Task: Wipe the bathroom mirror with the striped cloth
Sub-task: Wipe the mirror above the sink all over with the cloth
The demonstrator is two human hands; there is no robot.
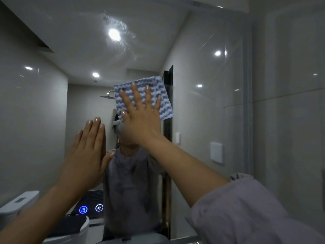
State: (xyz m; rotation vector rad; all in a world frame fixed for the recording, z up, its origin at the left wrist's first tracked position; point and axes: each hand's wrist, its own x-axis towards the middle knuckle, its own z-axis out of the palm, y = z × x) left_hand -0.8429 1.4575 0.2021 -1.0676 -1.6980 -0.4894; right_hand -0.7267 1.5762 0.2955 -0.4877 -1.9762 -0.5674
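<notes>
A large bathroom mirror (193,50) fills most of the view, with wet smear marks near the reflected ceiling light at the top. My right hand (140,117) lies flat with fingers spread on the blue-and-white striped cloth (163,95), pressing it against the glass at the centre. My left hand (91,148) rests flat on the mirror to the lower left, fingers together, holding nothing. The mirror reflects a person in a grey hoodie behind my arms.
Two lit touch icons (91,209) glow on the mirror's lower left. The mirror's right edge (247,85) meets a grey tiled wall (290,103). A reflected toilet (19,201) shows at bottom left, and a reflected wall switch (216,152) on the right.
</notes>
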